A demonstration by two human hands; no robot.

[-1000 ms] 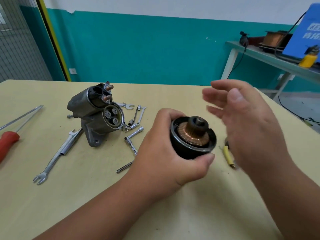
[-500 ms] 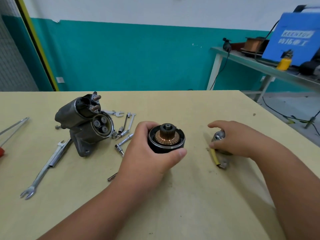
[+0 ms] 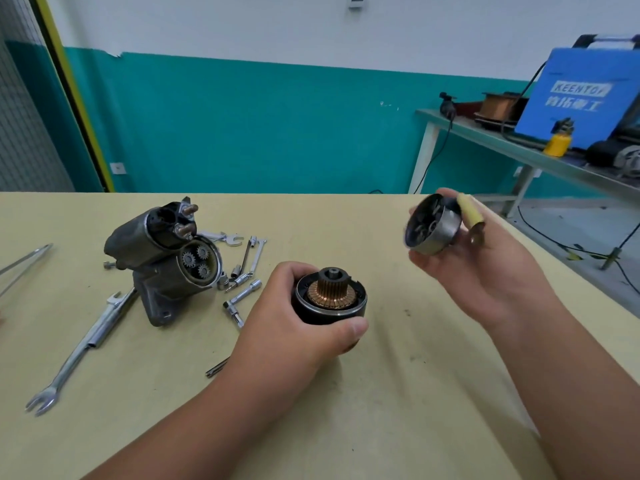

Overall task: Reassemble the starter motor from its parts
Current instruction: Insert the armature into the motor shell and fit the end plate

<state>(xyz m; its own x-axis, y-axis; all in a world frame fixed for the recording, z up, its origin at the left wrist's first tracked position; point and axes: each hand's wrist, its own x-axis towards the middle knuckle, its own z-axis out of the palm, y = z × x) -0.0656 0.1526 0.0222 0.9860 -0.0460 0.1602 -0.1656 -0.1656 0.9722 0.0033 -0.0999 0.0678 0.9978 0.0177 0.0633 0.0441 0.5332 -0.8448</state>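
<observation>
Hidden or unclear:
- Lower part of the black field casing [image 3: 330,311] is covered by the left hand [image 3: 294,327], whose fingers and thumb are wrapped round it; contact between its base and the table [image 3: 415,393] cannot be told
- Inside of the end cap [image 3: 433,226] is blurred; dark parts are seen but not made out
- Two metal rods [image 3: 24,265] left of the gear housing [image 3: 162,271] are cut off by the frame edge

Task parts:
- Field casing is held just right of the gear housing, open end up; copper commutator [image 3: 329,295] and a toothed shaft tip are exposed
- End cap is gripped by the right hand [image 3: 485,268], raised well right of the gear housing, open face turned left; a yellow-sleeved lead [image 3: 468,214] is seen on its right side
- Gear housing is rested on the table; three small gears [image 3: 196,259] are shown in its round mouth
- A long spanner [image 3: 86,344] is laid just left of it, small socket wrenches [image 3: 244,296] just right
</observation>
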